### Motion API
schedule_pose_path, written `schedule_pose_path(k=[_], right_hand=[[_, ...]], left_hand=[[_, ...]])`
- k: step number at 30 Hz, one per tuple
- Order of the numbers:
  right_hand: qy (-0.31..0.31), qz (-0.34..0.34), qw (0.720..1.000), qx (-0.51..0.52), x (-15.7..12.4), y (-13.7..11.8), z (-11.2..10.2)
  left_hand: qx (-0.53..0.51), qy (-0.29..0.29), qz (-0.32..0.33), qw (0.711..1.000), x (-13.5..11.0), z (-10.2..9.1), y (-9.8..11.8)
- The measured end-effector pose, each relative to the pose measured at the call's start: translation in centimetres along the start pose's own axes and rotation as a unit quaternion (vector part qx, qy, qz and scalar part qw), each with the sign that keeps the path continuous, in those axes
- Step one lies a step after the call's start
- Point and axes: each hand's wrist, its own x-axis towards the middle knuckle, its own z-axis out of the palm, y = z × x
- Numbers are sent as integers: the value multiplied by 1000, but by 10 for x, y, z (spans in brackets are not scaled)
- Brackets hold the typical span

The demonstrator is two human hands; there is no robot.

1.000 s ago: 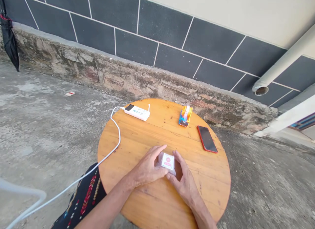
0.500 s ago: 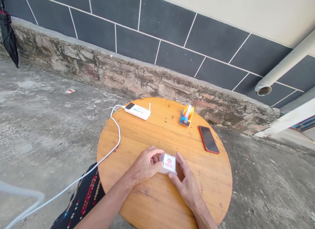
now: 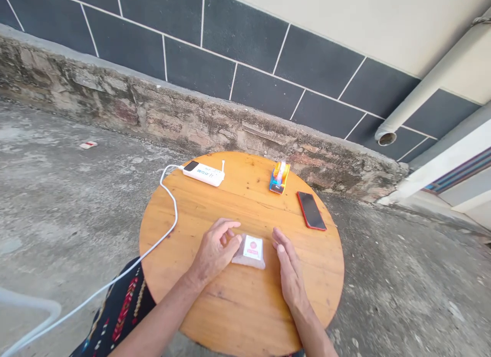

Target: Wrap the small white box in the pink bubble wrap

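A small packet (image 3: 248, 261) in clear wrap, with a white label bearing a red mark, lies flat on the round wooden table (image 3: 230, 308). Just left of it is my left hand (image 3: 217, 249), fingers curved and apart, the thumb beside the packet's left edge; whether it touches cannot be told. My right hand (image 3: 287, 267) stands on its side to the right, a gap between it and the packet. Its fingers are stretched out with nothing in them.
Toward the far left of the table lies a white device (image 3: 204, 174) with a small antenna and a white cable (image 3: 174, 214) running off the table. A tape dispenser (image 3: 279, 179) stands at the back, and a red-edged phone (image 3: 311, 210) lies at right. Behind runs a stone-based wall (image 3: 215, 119).
My right hand has come away from the packet, opening a gap on that side. My left hand has loosened at the other edge. The whole view has shifted to the right.
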Motion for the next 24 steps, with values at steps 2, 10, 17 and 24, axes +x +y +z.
schedule_pose_path(k=[2,10,17,24], right_hand=[[51,-16,996,-71,2,6,3],[38,-53,988,-141,-4,17,6],[59,-67,967,-239,0,12,12],[27,-45,963,-266,6,6,8]], left_hand=[[36,25,66,997,-7,2,9],[165,-165,221,947,-52,47,63],[221,-196,354,887,-71,110,52],[186,-318,422,828,-121,168,67]])
